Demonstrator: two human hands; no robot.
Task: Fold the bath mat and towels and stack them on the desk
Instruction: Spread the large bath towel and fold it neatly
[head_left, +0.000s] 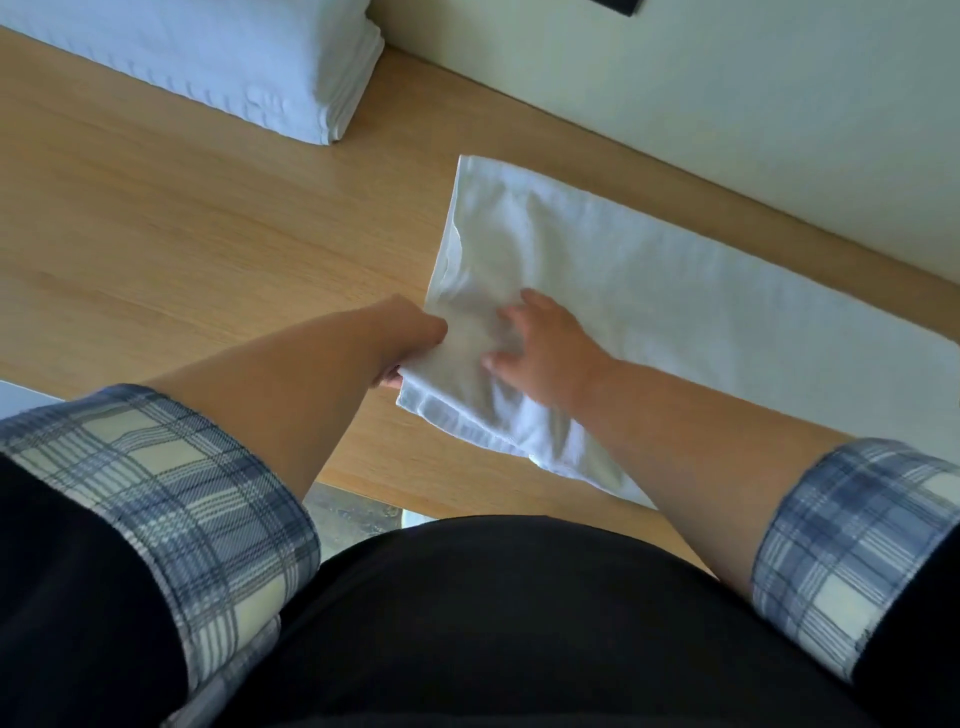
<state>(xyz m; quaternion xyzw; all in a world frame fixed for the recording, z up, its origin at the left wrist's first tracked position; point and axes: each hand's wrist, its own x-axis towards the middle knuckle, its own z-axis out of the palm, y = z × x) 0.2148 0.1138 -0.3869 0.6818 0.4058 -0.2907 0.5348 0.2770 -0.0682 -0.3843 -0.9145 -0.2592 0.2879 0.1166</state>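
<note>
A white towel (649, 301) lies as a long folded strip on the wooden desk (208, 234), running from the middle toward the right edge. My left hand (410, 338) grips the towel's near-left corner, its fingers tucked under the cloth and partly hidden. My right hand (540, 353) lies on top of the towel just right of that corner, fingers spread flat and pressing the cloth down. A stack of folded white towels (249, 57) sits at the desk's far left.
A pale wall (727, 78) runs along the back of the desk, close behind the towel. The desk's front edge (467, 499) is right before my body. Bare wood lies between the stack and the towel.
</note>
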